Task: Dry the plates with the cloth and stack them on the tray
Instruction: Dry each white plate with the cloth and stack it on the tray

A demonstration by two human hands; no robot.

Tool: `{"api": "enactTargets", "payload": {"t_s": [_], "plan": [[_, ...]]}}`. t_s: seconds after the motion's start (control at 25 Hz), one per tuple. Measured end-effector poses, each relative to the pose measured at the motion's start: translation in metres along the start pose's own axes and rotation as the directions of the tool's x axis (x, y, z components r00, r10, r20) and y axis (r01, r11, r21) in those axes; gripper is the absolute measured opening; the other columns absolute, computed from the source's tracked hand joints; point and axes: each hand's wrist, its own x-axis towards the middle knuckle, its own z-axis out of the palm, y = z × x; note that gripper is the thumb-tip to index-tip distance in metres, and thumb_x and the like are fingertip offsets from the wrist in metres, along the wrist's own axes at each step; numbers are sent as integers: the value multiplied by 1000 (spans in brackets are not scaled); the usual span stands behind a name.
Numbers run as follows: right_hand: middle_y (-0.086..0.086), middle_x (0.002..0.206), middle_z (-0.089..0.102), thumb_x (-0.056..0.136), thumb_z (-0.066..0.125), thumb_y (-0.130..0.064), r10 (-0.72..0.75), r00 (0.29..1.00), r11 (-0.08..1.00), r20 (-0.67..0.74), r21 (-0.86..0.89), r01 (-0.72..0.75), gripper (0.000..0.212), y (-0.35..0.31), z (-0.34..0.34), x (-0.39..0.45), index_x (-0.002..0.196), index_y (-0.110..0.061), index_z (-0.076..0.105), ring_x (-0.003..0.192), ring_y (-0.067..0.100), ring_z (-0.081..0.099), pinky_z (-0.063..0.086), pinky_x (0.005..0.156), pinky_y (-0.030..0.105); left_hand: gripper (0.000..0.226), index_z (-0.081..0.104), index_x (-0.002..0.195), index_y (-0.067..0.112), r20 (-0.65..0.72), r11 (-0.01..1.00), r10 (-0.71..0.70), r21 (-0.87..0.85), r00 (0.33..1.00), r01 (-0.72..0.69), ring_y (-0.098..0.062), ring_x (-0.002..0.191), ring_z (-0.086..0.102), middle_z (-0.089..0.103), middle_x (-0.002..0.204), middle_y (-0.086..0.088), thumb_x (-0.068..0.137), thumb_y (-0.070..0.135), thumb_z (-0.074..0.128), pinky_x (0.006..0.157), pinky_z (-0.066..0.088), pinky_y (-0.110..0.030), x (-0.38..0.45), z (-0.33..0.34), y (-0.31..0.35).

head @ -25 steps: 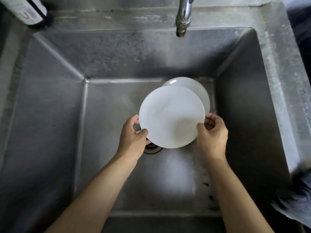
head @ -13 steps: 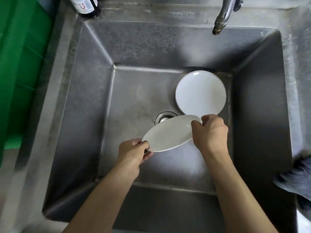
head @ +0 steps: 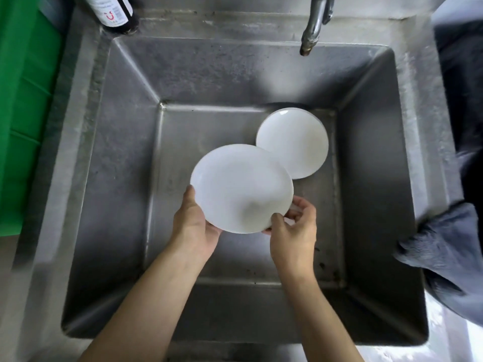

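A white plate (head: 241,188) hangs over the steel sink (head: 117,158), its face turned up towards me. My left hand (head: 194,223) holds its lower left rim, thumb along the edge. My right hand (head: 294,229) pinches its lower right rim between thumb and fingers. A second white plate (head: 295,142) lies on the sink floor at the back right, partly behind the held one. A grey cloth (head: 444,246) is draped over the sink's right edge. No tray is identifiable.
A tap spout (head: 312,24) hangs over the back of the sink. A dark bottle (head: 112,11) with a white label stands at the back left corner. A green surface (head: 23,100) runs along the left side.
The held plate has tipped from a steep tilt to face up and moved up the view. My left hand has shifted along its rim. The camera has drifted right a little.
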Motion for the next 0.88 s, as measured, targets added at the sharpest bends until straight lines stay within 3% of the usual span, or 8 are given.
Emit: {"api": "enactTargets", "payload": {"t_s": [0.12,0.2,0.4,0.52,0.68,0.8,0.88], "plan": [[-10,106,61,88,63,-4,14,1000,994,3,109,-14,45,1,-6,-16,119,-29,44,85,-8,67,61,60,22,49,62,132,27,30,1000,10,-8,1000,-10,-27,108,71,74,121,0,103,58,37,92,58,-48,-15,10,7],[-10,104,62,87,63,-4,1,1000,994,-4,106,-1,44,-6,-14,-21,115,-31,43,81,-5,69,59,59,21,51,63,132,26,50,999,31,11,998,-32,-26,108,71,74,121,1,103,59,37,95,57,-47,-28,18,12],[-10,97,67,89,63,-8,-12,1000,998,17,59,11,41,-31,-42,-33,120,-26,44,81,17,74,61,81,50,53,64,130,25,116,988,108,98,987,-119,-24,111,71,74,121,3,102,61,37,98,56,-46,-59,35,21],[-9,82,69,93,62,-11,-76,997,997,10,-13,76,38,-40,-68,-41,125,-26,47,75,15,73,59,83,51,55,64,130,24,171,975,148,142,974,-173,-22,111,71,74,121,5,101,63,37,93,57,-39,-71,40,26],[-1,92,67,93,60,-10,-229,967,969,-113,-121,215,34,-47,-113,-43,124,-21,56,84,18,66,55,86,48,52,68,115,23,184,947,184,229,966,-224,-20,103,74,78,109,7,96,66,46,82,59,-35,-92,43,25],[6,98,64,94,59,-10,-424,864,890,-273,-304,340,26,-47,-148,-35,119,-12,64,91,29,61,49,88,46,44,69,97,24,141,923,207,301,968,-241,-12,80,77,79,84,15,93,66,54,62,60,-27,-116,47,18],[11,105,66,92,65,-20,-500,780,828,-375,-470,305,25,-43,-173,-21,116,-11,67,98,36,60,43,90,45,43,68,89,26,119,907,201,352,972,-231,-8,67,75,76,74,18,91,67,56,49,57,-24,-132,49,13]]}}
